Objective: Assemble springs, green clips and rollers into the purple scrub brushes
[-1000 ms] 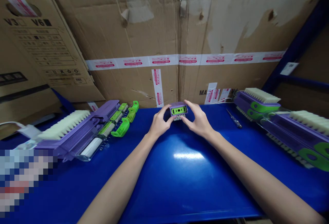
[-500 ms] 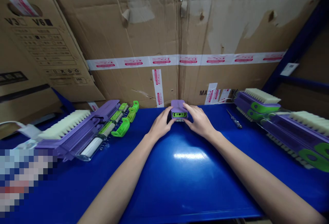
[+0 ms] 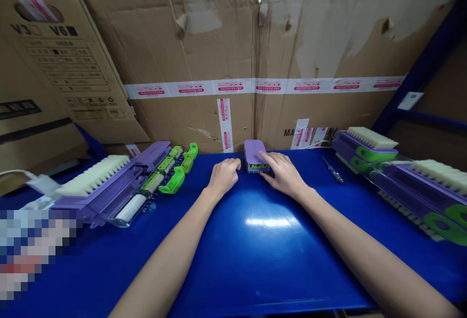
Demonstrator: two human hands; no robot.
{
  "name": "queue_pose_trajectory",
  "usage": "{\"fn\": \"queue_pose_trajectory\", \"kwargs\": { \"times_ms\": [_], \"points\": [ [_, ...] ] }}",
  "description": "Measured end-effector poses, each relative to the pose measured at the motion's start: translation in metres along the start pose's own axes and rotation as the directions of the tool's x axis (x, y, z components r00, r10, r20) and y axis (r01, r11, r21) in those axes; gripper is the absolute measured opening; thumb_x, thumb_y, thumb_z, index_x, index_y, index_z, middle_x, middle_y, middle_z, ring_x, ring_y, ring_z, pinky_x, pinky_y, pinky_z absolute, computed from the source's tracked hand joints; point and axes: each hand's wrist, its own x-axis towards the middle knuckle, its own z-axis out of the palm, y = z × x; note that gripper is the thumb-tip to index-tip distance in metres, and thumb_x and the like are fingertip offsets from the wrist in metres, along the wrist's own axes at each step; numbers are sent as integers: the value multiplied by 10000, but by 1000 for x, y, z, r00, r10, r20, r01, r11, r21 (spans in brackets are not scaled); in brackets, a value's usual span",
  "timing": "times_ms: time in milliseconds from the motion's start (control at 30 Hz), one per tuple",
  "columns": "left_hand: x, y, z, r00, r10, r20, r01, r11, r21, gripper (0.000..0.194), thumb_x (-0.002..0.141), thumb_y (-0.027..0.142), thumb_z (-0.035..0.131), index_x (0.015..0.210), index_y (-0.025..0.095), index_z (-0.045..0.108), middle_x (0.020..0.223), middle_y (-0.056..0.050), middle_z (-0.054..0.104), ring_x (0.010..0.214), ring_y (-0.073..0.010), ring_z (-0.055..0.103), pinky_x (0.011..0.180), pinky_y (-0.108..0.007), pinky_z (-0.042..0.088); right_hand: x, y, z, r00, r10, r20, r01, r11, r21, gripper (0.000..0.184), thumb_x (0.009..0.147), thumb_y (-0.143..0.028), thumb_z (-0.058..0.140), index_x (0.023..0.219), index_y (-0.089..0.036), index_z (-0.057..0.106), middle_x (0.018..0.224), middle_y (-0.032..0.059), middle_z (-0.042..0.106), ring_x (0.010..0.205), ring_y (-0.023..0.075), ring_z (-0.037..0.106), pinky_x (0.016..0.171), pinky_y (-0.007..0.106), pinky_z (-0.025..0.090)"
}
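A purple brush block (image 3: 255,151) with a green slotted front end and pale bristles underneath sits at the back of the blue table, in the middle. My right hand (image 3: 282,172) grips its right front corner, fingers over the top and thumb low at the front. Just left of the block, my left hand (image 3: 224,176) is curled into a fist, apart from it; nothing shows in its fingers.
On the left lies a purple brush unit (image 3: 105,203) with loose green clips (image 3: 173,182) beside it. Two more purple brush units (image 3: 404,182) and a screwdriver (image 3: 332,169) lie right. Cardboard (image 3: 189,55) walls the back of the blue table (image 3: 270,269).
My left hand has let go of the block, drawn slightly left and curled up. The block has turned a little under my right hand, which keeps its hold.
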Motion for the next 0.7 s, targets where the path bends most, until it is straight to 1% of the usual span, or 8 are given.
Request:
{"fn": "queue_pose_trajectory", "kwargs": {
  "times_ms": [67, 167, 333, 433, 533, 633, 667, 700],
  "points": [
    [1, 4, -6, 997, -6, 80, 0, 998, 67, 261, 764, 73, 380, 790, 198, 607, 797, -58, 678, 780, -223, 643, 650, -300, 435, 0, 1, -2, 1000, 21, -12, -21, 1000, 10, 602, 857, -381, 534, 1397, -170, 370, 1260, 157, 564, 1146, 304, 513, 944, 481, 414],
    [2, 13, -15, 988, 24, 154, -43, 991, 126, 233, 768, 110, 399, 791, 200, 612, 786, -65, 686, 742, -236, 645, 611, -298, 400, -1, 3, -4, 996, 83, -32, -82, 996, 32, 581, 878, -426, 490, 1373, -136, 400, 1250, 170, 570, 1131, 307, 522, 928, 468, 430],
    [3, 24, -32, 977, 84, 194, -117, 979, 168, 239, 781, 129, 386, 819, 200, 611, 781, -64, 691, 731, -232, 641, 586, -293, 367, -4, 13, -2, 978, 206, -32, -203, 976, 75, 547, 922, -422, 387, 1375, -116, 393, 1252, 185, 569, 1144, 317, 519, 909, 482, 442],
    [-4, 19, -48, 971, 104, 217, -148, 968, 201, 237, 762, 108, 380, 803, 194, 597, 751, -57, 678, 713, -213, 630, 576, -282, 351, -6, 18, 2, 960, 279, 2, -278, 954, 113, 552, 934, -435, 344, 1395, -132, 369, 1215, 181, 593, 1121, 318, 538, 897, 501, 443],
    [-23, 2, -68, 981, 28, 190, -77, 965, 252, 238, 780, 110, 348, 796, 199, 569, 777, -51, 670, 719, -201, 624, 581, -281, 347, -7, 19, 6, 950, 310, 45, -313, 936, 161, 555, 941, -448, 312, 1409, -152, 350, 1189, 174, 610, 1101, 312, 555, 891, 511, 445],
    [-51, -23, -92, 983, -147, 113, 104, 941, 321, 234, 834, 179, 316, 845, 211, 547, 825, -45, 670, 766, -212, 632, 618, -284, 365, -7, 17, 7, 950, 304, 74, -312, 934, 173, 568, 940, -454, 319, 1413, -140, 345, 1187, 184, 608, 1106, 308, 557, 899, 502, 443],
    [-61, -31, -100, 974, -210, 86, 168, 924, 344, 229, 841, 205, 315, 875, 217, 541, 858, -43, 674, 781, -217, 635, 625, -285, 367, -6, 16, 7, 952, 297, 80, -306, 937, 169, 571, 939, -454, 324, 1414, -137, 343, 1192, 185, 605, 1110, 307, 556, 902, 499, 442],
    [-72, -39, -108, 955, -287, 75, 241, 897, 371, 227, 850, 236, 312, 901, 222, 533, 891, -44, 678, 788, -227, 639, 620, -287, 364, -6, 15, 8, 954, 289, 83, -299, 940, 165, 570, 939, -452, 328, 1415, -137, 341, 1199, 185, 602, 1111, 306, 556, 904, 497, 442]
  ]
}}
